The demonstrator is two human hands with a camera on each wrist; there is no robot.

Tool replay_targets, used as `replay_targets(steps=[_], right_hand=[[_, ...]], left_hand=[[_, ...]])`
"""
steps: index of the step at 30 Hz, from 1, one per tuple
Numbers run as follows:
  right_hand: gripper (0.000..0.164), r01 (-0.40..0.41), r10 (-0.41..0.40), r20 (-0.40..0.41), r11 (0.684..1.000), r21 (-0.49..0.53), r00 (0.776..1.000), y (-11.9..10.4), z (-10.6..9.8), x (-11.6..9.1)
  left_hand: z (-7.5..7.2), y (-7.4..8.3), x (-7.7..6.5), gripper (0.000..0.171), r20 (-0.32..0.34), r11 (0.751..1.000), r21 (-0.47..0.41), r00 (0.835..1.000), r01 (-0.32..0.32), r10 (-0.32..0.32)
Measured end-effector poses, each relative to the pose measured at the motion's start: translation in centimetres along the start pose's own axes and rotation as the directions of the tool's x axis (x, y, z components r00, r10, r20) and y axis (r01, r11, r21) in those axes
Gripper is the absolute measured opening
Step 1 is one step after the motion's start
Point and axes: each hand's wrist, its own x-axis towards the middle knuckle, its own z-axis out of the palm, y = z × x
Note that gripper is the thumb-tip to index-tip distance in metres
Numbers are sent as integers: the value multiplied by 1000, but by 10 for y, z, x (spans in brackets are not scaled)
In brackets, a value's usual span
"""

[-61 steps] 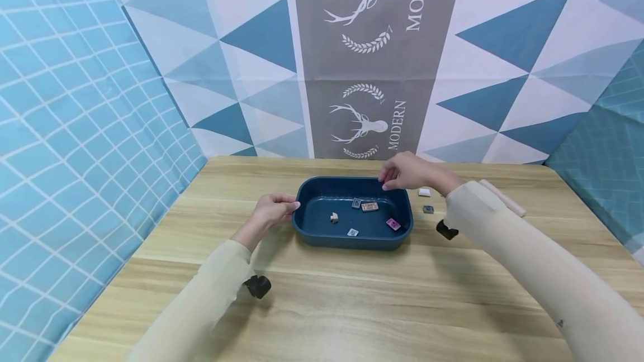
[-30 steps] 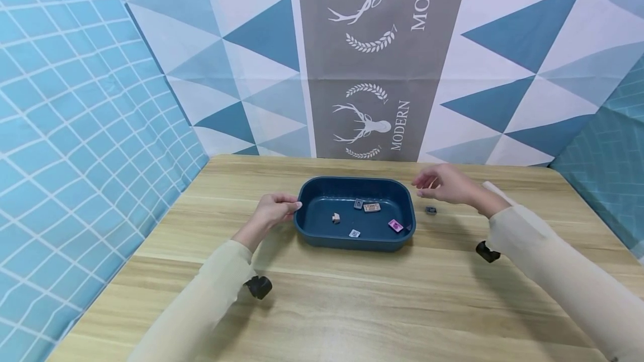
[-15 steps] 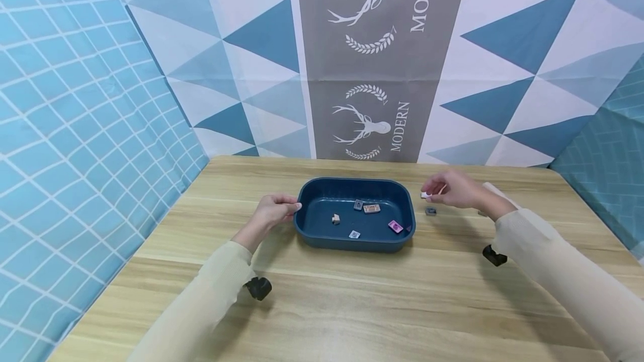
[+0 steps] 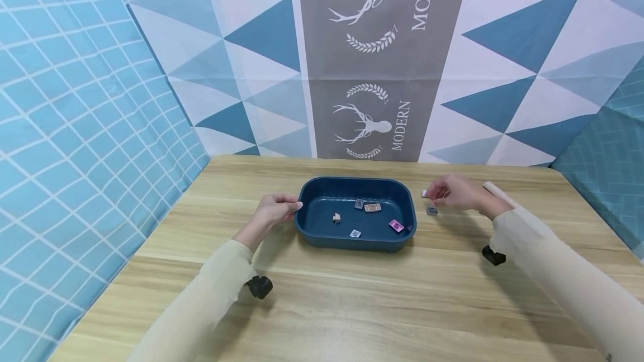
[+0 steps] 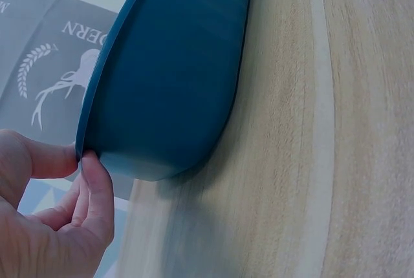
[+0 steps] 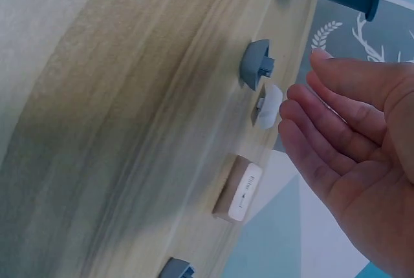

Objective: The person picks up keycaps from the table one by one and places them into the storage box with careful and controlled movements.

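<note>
My left hand (image 4: 271, 212) pinches the left rim of a dark blue tray (image 4: 352, 242) between thumb and fingers, plain in the left wrist view. Inside lie several keycaps, among them a magenta keycap (image 4: 396, 225), an orange-beige keycap (image 4: 372, 208) and a small beige keycap on its side (image 4: 336, 218). Right of the tray, my right hand (image 4: 453, 191) hovers over loose keycaps, its fingers loosely bent and nothing between them. Near its fingertips in the right wrist view are a white keycap (image 6: 269, 106) and a grey keycap (image 6: 255, 64).
A brown and white Enter keycap (image 6: 239, 189) and another grey keycap (image 6: 176, 268) lie farther along the wooden table (image 4: 322, 306). A pale stick-like piece (image 4: 495, 191) lies behind my right wrist. Patterned cloth (image 4: 362, 60) stands behind the table.
My right hand has moved from above the tray to the right and down to the loose keycaps. A small dark shape now shows at the tray's right end. The left hand keeps its pinch.
</note>
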Motion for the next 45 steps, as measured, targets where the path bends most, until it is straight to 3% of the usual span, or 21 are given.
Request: replay_targets(steps=[19, 35, 45], right_hand=[[10, 36, -36, 1, 997, -70, 999, 16, 12, 2], [5, 72, -70, 20, 994, -87, 997, 13, 13, -3], [6, 48, -47, 29, 997, -60, 998, 9, 8, -5]], left_hand=[[0, 1, 3, 25, -1, 1000, 9, 1000, -8, 8], [1, -1, 3, 23, -2, 1000, -7, 1000, 9, -9], [0, -1, 2, 23, 0, 1000, 0, 1000, 6, -6]])
